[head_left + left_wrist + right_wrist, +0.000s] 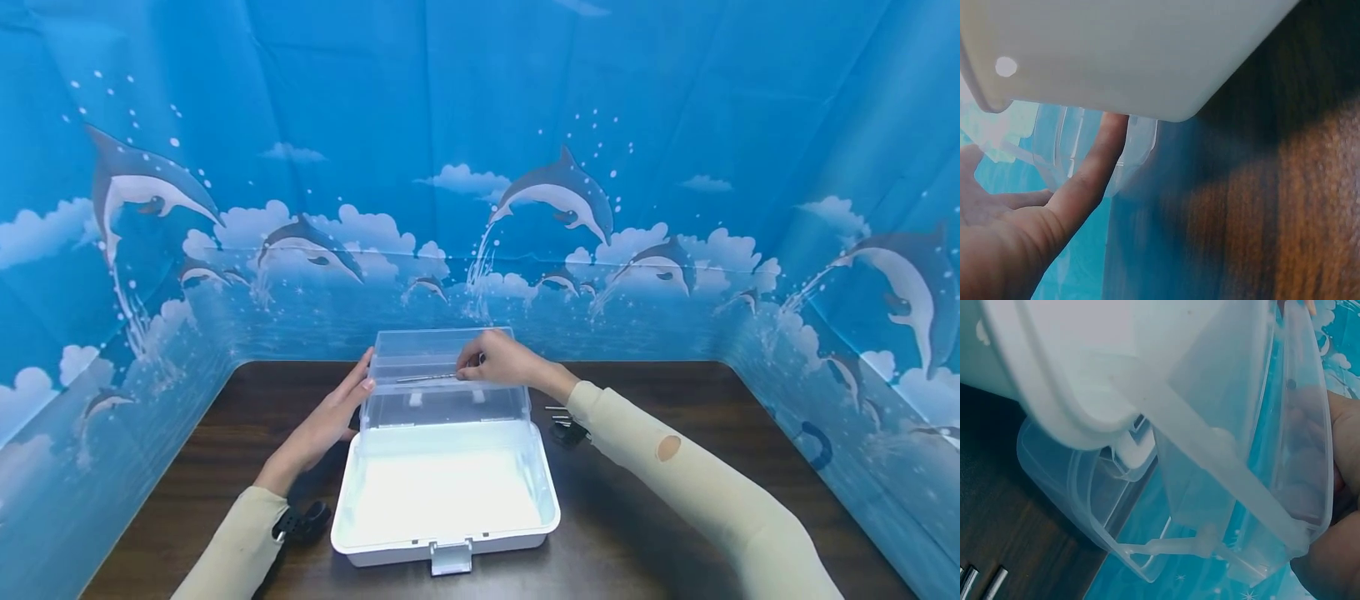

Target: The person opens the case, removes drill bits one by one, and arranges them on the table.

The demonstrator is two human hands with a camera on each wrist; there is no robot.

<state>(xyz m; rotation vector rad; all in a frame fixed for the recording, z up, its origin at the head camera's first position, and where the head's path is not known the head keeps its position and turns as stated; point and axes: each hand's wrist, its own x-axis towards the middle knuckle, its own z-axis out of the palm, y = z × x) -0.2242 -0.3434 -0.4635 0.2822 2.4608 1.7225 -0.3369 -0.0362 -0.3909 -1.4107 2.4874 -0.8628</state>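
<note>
A white storage box stands with its clear lid raised at the back and a clear tray lifted above the far side. My left hand lies along the tray's left side, fingers extended and fingertips at its edge. In the left wrist view, one straight finger reaches up behind the box's wall. Over the tray, my right hand pinches the right end of a thin silver metal rod. In the right wrist view, the right hand is partly hidden behind the clear tray wall.
Several thin metal rods lie on the dark wooden table right of the box, close to a black wrist strap. A white latch hangs at the box's front. Behind the table hangs a blue dolphin-print cloth.
</note>
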